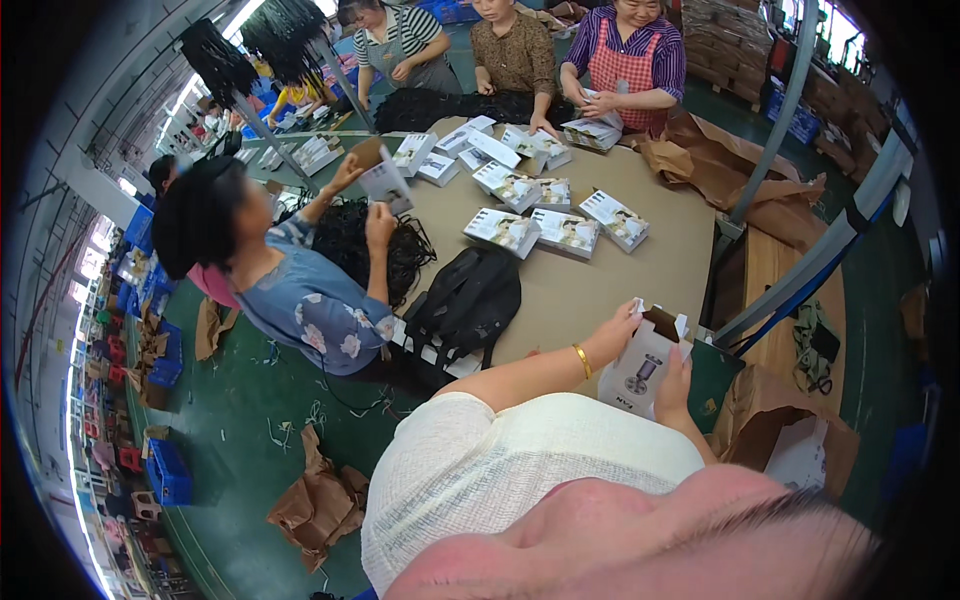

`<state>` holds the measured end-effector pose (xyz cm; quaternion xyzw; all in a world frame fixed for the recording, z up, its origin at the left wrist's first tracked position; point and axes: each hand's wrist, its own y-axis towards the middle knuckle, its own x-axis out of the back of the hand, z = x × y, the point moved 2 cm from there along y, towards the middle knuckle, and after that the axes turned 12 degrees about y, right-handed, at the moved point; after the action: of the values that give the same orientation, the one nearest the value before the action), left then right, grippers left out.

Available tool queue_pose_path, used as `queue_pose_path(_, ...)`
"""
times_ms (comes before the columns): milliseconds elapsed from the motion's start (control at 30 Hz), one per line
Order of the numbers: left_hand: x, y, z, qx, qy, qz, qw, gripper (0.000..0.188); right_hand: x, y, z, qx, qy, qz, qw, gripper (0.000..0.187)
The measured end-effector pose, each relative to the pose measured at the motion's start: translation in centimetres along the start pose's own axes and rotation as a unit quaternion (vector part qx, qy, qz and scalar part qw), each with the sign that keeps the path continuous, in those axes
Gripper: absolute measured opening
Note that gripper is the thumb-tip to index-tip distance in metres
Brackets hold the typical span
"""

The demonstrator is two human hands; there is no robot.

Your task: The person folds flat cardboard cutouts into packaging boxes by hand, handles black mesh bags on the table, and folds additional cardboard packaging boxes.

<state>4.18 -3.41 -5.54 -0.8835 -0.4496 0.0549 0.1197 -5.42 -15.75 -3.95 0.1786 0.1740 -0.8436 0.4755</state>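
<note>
A broad brown-topped bench is lined along its far side by three co-workers, while its left side is occupied by a person in a blue flowered top. A black backpack is set down at the near left part of the surface, and printed boxes are scattered beyond it. A white carton, its flaps raised at the far end, is held near the bench's close right corner, well apart from those boxes. Its left edge is grasped by the left grip, its right side by the right grip. A gold bracelet is worn on the left wrist
</note>
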Motion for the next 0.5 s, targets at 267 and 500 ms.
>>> queue_pose_path(267,-1.8,-2.6,-0.1,-0.285,0.290,-0.042,0.913,0.060,3.0,3.2,-2.4,-0.092,0.032,-0.034,0.995,0.043)
queue_pose_path(500,0.1,-2.5,-0.2,-0.292,0.328,-0.027,0.898,0.037,2.3,2.6,1.0,-0.226,0.249,0.083,0.938,0.036)
